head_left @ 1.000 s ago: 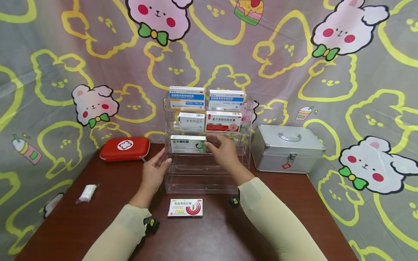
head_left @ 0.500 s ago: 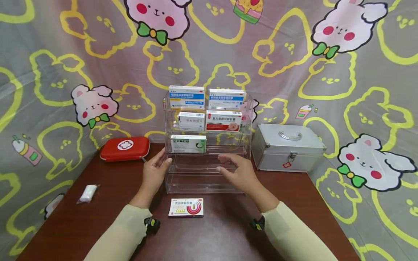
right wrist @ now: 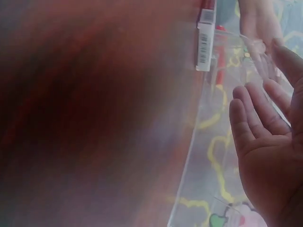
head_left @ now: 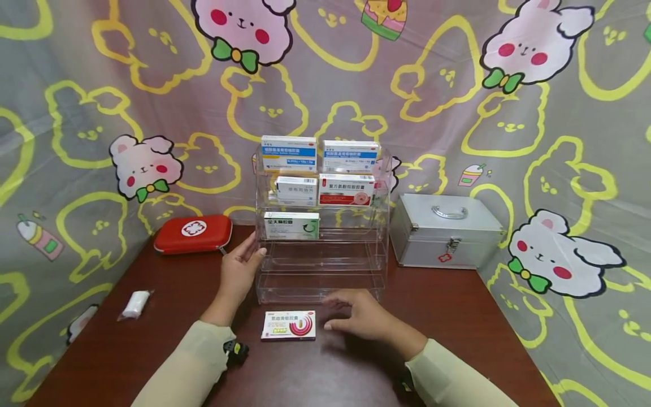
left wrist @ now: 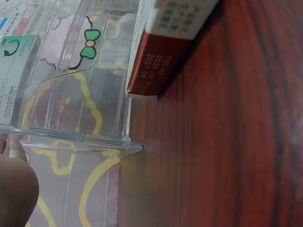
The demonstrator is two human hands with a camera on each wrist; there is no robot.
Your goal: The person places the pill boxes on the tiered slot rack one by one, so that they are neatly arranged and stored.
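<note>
A clear acrylic tiered display rack [head_left: 320, 263] stands on the table. Its upper tiers hold several medicine boxes, among them a white-and-green box [head_left: 291, 226] at the left of the third tier. My left hand [head_left: 238, 271] touches the rack's left side, thumb near the front edge; in the left wrist view only part of it shows. Flat on the table before the rack lies a white medicine box with red-pink arcs [head_left: 289, 325]. Just right of that box hovers my right hand [head_left: 363, 316], fingers apart and gently bent, holding nothing; its palm shows in the right wrist view.
A red zippered first-aid case [head_left: 193, 233] sits at the back left, and a small white wrapped roll [head_left: 135, 304] lies nearer on that side. To the rack's right is a silver metal case [head_left: 447, 232]. A patterned cloth [head_left: 325, 68] hangs behind the table.
My right hand let go of the white-and-green box on the third tier, then moved down and toward me beside the box on the table. The left hand stayed at the rack.
</note>
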